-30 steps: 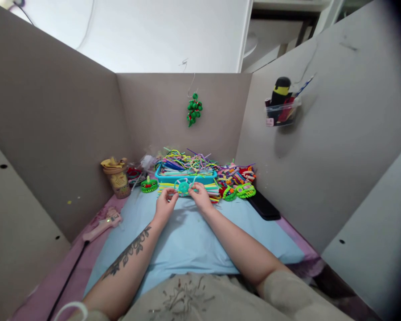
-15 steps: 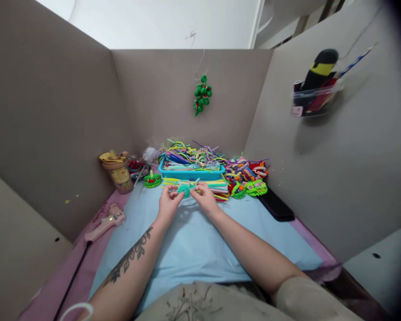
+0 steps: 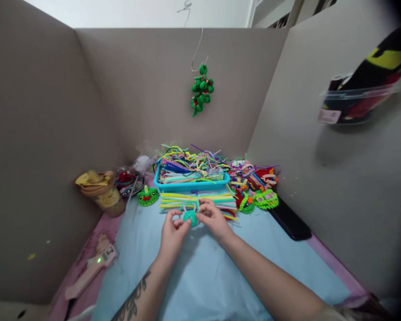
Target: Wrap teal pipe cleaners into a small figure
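Above the light blue sheet (image 3: 200,276) on the worktop, the left hand (image 3: 172,232) and the right hand (image 3: 214,218) pinch a small teal fuzzy ball (image 3: 190,217) between their fingertips, one from each side. Just behind them lies a row of loose pipe cleaners (image 3: 197,200), and behind that a blue tray (image 3: 191,184) heaped with more. A green frog figure (image 3: 148,196) sits left of the row. A pink glue gun (image 3: 88,273) lies near the left edge.
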The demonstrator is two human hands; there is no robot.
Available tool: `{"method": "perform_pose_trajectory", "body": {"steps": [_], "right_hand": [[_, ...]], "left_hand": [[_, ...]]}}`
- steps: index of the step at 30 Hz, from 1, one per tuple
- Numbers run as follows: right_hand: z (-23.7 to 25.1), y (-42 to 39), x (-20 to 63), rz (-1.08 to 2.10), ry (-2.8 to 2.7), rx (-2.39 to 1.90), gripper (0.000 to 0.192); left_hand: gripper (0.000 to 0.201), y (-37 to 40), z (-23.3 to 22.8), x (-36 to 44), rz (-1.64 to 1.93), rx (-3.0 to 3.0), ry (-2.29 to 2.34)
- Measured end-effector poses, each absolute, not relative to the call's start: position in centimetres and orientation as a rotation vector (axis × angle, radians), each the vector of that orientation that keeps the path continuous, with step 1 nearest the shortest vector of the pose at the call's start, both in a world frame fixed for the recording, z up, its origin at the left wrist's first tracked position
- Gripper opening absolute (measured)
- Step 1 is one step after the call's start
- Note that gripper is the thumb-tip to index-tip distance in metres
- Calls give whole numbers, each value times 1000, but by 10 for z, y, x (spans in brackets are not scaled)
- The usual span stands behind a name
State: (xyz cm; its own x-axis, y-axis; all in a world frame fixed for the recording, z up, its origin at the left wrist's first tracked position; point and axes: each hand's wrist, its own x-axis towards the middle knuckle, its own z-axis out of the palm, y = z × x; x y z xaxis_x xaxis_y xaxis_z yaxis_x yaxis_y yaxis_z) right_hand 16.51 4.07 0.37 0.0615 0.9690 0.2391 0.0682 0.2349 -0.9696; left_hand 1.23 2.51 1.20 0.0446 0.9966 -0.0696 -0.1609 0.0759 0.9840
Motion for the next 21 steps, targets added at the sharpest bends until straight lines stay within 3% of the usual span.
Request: {"method": "perform_pose_trajectory", "body": {"steps": [5,10,21], "right_hand": [[21,34,174,1030,-1468,-1145,26],[35,23,178,805,-1565,-1290,17],[49,14,175,720,-1596,-1294,7]], "left_hand": [[44,19,15,16,1135,997,1092],[45,16,8,18,1137,942,1085],[73,12,10,24,1175,906,1060]]}}
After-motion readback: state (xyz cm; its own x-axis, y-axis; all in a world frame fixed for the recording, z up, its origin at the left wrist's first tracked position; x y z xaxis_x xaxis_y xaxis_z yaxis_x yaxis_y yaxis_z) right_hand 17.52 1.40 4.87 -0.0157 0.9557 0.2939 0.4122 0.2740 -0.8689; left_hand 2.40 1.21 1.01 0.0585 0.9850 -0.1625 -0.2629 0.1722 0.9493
